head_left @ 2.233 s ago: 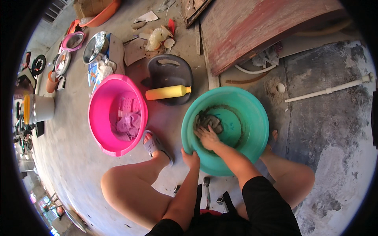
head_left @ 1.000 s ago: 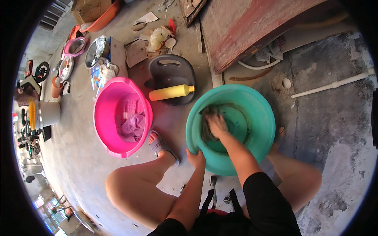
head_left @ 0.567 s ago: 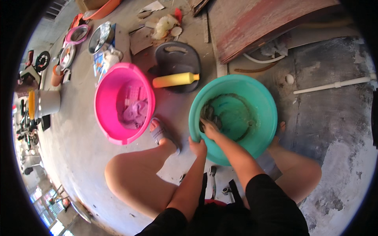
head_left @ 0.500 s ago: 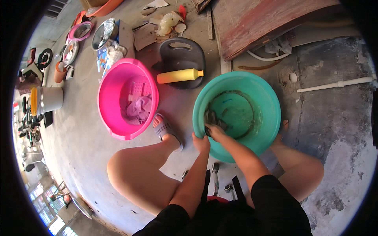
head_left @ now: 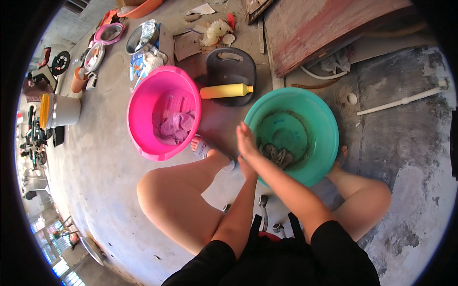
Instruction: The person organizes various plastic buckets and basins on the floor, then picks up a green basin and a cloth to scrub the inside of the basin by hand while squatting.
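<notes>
A green basin (head_left: 329,114) stands between my feet with shallow water in it. A dark, wet, crumpled cloth (head_left: 277,156) lies on its bottom near the close left side. My right hand (head_left: 245,141) is raised at the basin's left rim, fingers stretched out, holding nothing. Just under its wrist, my left hand (head_left: 247,168) grips the near left rim; the right wrist partly hides its fingers. To the left, a pink basin (head_left: 138,119) holds a purple cloth (head_left: 177,127) and a pink washboard (head_left: 180,103).
A yellow bottle (head_left: 226,91) lies across a dark plastic seat (head_left: 238,66) beyond the basins. At far right are a wooden panel (head_left: 324,33) and a white pipe (head_left: 400,101). A white bucket (head_left: 67,110) stands at left. My legs flank the green basin.
My right hand has let go of the dark cloth and come out of the green basin to its left rim, fingers straightened. The cloth now rests on the bottom. The view has shifted slightly.
</notes>
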Tool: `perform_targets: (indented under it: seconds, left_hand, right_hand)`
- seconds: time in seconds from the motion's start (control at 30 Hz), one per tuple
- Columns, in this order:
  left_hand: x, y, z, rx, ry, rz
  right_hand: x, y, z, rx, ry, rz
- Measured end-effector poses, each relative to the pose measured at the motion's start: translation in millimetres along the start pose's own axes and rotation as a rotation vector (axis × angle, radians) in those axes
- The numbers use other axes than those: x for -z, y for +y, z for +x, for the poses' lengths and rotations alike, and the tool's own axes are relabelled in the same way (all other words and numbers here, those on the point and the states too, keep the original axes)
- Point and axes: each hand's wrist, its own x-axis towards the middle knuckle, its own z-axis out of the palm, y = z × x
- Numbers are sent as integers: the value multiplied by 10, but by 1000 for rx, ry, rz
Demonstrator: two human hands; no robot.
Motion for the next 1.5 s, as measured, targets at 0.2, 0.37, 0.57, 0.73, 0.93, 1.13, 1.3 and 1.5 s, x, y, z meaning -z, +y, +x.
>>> perform_targets:
  seconds: [0.2,0.37,0.57,0.73,0.93,1.13,1.3,1.5]
  left_hand:
    - [-409,201,-224,-123,-49,-78]
    - [56,-539,406,-186,95,64]
    - [-201,1,-21,-44,-10,5]
    - [-165,36,-11,7,50,53]
    - [-142,-19,-33,-65,110,10]
    - [-159,119,-91,-94,122,39]
    - [-204,172,-113,-88,135,73]
    - [-157,106,-52,-87,180,108]
  right_hand:
    - [-1084,101,-179,280,-61,-187]
    - [-513,-220,-184,169,-100,81]
    - [881,932,512,171,411,-229]
    - [863,1727,133,451,-241,-887]
    - [851,1930,-26,492,-280,-1108]
    - [946,1422,905,187,279,-981]
    - [676,1308,922,48,217,-998]
    - [664,1814,19,460,-269,-1022]
